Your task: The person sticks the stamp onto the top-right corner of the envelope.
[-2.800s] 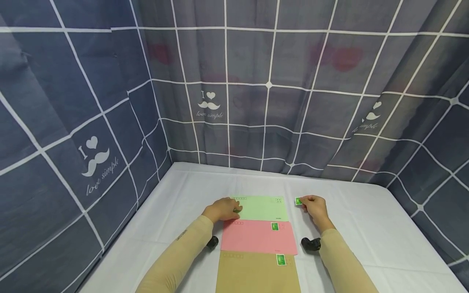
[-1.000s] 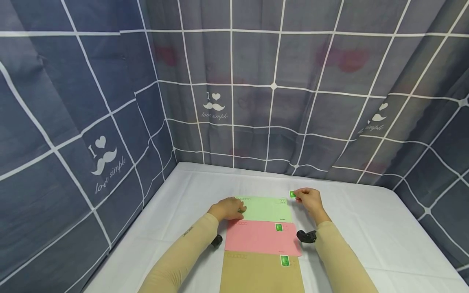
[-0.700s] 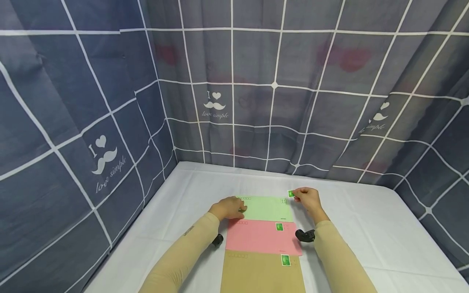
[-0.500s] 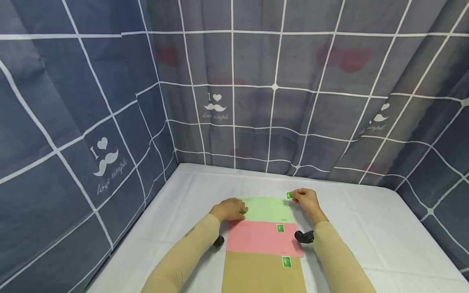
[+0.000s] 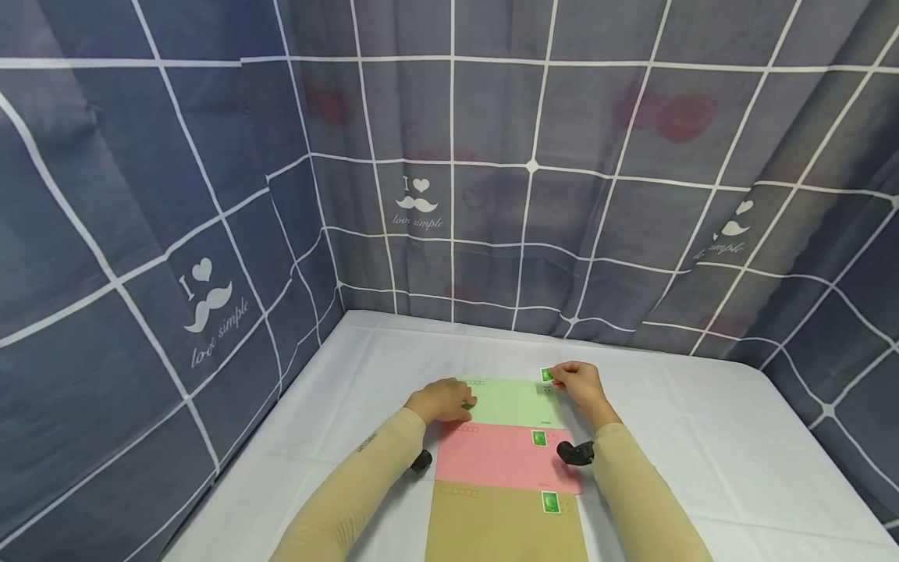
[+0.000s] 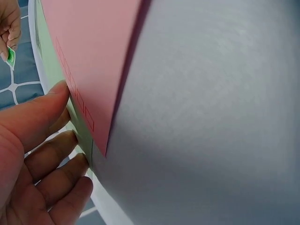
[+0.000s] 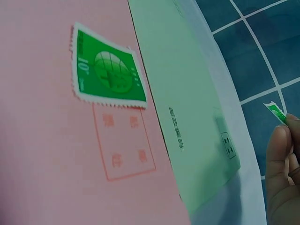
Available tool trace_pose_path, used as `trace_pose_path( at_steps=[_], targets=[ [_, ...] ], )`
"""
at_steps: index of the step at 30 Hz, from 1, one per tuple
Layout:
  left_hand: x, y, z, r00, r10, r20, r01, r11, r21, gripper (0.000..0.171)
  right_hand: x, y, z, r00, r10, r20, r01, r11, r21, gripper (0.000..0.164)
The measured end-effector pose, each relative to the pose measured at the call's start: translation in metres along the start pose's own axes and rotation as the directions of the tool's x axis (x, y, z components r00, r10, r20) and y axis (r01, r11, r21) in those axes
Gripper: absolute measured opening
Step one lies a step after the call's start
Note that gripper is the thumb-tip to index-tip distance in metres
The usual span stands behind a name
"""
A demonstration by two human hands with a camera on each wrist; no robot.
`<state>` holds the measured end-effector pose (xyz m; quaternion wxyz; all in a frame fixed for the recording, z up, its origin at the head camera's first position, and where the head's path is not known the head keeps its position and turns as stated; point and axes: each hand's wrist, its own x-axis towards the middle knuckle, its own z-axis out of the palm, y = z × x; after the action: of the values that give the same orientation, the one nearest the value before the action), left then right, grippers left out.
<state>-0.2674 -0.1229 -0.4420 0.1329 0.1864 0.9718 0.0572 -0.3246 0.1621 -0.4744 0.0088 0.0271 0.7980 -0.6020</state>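
In the head view, three envelopes lie in a column: pale green [image 5: 509, 402] farthest, pink [image 5: 485, 457] in the middle, brown [image 5: 492, 527] nearest. My left hand [image 5: 442, 400] rests on the green envelope's left end; in the left wrist view its thumb and fingertips touch that edge. Between thumb and finger, my right hand [image 5: 579, 384] pinches a green postage stamp [image 5: 545, 375], held near the green envelope's upper right corner. The right wrist view shows this stamp [image 7: 276, 112] raised off the paper, apart from the small printed box [image 7: 228, 145].
One green stamp [image 7: 110, 70] sits on the pink envelope, above a red printed square. Another stamp [image 5: 551, 502] is on the brown envelope. White cloth covers the table [image 5: 702, 437]. A dark grid-patterned curtain [image 5: 485, 195] encloses the back and sides.
My right hand has carried the stamp leftward, from beside the green envelope to its upper right corner. The left hand keeps its place on the envelope. The head view has shifted slightly.
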Motion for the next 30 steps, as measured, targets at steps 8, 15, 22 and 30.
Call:
trace_pose_path(
  at_steps=[8,15,22,30],
  targets=[
    [0.002,0.0,0.0,1.0,-0.008,-0.012,0.008,1.0,-0.023,0.043,-0.001,-0.002,0.005,1.0,-0.021,0.007,0.021,1.0,0.016,0.017],
    [0.001,-0.001,0.0,1.0,-0.019,-0.002,0.019,1.0,-0.025,0.042,0.001,0.004,0.012,1.0,0.006,0.018,-0.006,1.0,0.021,0.021],
    [0.001,-0.002,0.004,1.0,-0.014,0.005,0.014,1.0,-0.01,0.043,0.001,0.007,0.016,0.999,0.027,0.026,-0.026,1.0,-0.011,0.022],
    [0.003,-0.002,0.003,1.0,-0.017,-0.007,0.017,1.0,-0.013,0.043,0.002,0.008,0.016,1.0,0.019,0.019,-0.019,1.0,0.007,0.02]
  ],
)
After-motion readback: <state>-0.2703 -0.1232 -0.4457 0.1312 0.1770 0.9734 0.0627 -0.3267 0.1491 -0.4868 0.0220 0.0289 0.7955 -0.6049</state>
